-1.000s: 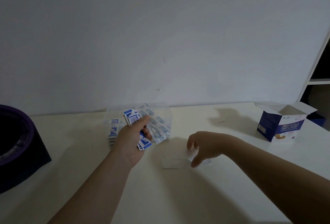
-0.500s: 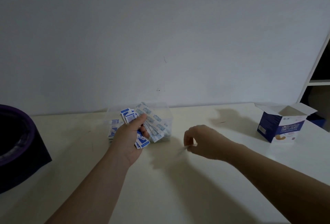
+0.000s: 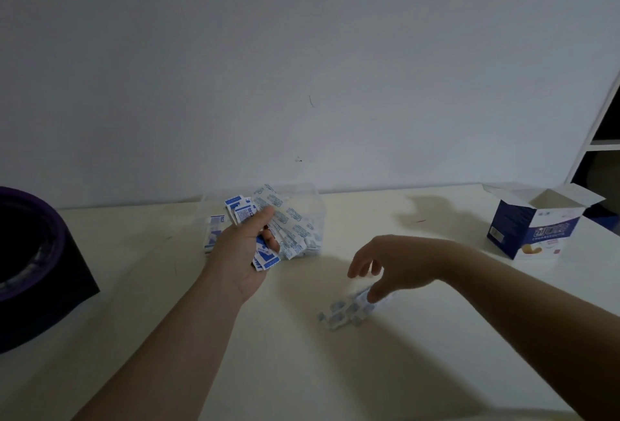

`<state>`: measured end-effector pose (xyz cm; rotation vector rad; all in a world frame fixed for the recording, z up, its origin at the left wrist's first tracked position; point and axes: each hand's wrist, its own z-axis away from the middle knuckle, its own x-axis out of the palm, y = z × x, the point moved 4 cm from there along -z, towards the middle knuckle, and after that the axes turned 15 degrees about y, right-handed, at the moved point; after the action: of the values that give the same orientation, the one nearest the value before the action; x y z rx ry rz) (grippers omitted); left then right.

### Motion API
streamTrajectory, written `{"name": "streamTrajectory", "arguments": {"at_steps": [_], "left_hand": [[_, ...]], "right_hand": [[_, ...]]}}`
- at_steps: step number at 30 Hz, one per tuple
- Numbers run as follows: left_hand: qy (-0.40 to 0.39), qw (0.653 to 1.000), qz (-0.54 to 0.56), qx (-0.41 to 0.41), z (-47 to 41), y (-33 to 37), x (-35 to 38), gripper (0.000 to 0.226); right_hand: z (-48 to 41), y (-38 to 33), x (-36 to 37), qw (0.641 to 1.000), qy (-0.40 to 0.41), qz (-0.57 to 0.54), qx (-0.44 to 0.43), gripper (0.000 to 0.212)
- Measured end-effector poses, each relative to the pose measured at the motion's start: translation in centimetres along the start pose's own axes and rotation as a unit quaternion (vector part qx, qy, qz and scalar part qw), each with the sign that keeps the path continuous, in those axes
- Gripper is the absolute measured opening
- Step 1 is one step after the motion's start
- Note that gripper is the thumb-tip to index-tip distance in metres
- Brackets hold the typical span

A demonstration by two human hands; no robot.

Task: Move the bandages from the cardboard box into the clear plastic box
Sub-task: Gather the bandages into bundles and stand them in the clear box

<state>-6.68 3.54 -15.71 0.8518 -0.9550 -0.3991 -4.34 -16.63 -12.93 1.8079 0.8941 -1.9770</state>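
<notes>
My left hand (image 3: 246, 254) grips a fanned bunch of blue-and-white bandages (image 3: 268, 212) just in front of the clear plastic box (image 3: 313, 200), which holds more bandages. A short row of bandages (image 3: 347, 312) lies on the table in front of that box. My right hand (image 3: 397, 263) hovers over the row's right end with loosely bent fingers, and one fingertip touches it. The blue and white cardboard box (image 3: 533, 229) stands at the far right with its flaps open, and its inside is hidden.
A dark purple round object (image 3: 30, 252) sits on the cream table (image 3: 335, 370) at the left edge. A white wall runs along the table's back. A white shelf unit (image 3: 602, 143) stands behind the cardboard box.
My right hand pinched something thin and lifted it half a second ago; now a row of bandages lies on the table beneath it, nearer to me. My left hand stayed put.
</notes>
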Motion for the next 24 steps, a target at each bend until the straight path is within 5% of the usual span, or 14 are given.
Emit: {"name": "streamTrajectory", "arguments": {"at_steps": [13,15,24], "left_hand": [[0.003,0.999,-0.030,0.018,0.4,0.1,0.1,0.031],[0.004,0.999,-0.034,0.025,0.5,0.1,0.1,0.032],[0.016,0.997,-0.063,0.049,0.8,-0.1,0.1,0.038]], "right_hand": [[-2.7,-1.9,2.1,0.978,-0.142,0.153,-0.020,0.041],[-2.4,-2.0,2.0,0.979,-0.133,0.152,-0.029,0.029],[-1.9,-2.0,2.0,0.987,-0.107,0.122,-0.012,0.047]]}}
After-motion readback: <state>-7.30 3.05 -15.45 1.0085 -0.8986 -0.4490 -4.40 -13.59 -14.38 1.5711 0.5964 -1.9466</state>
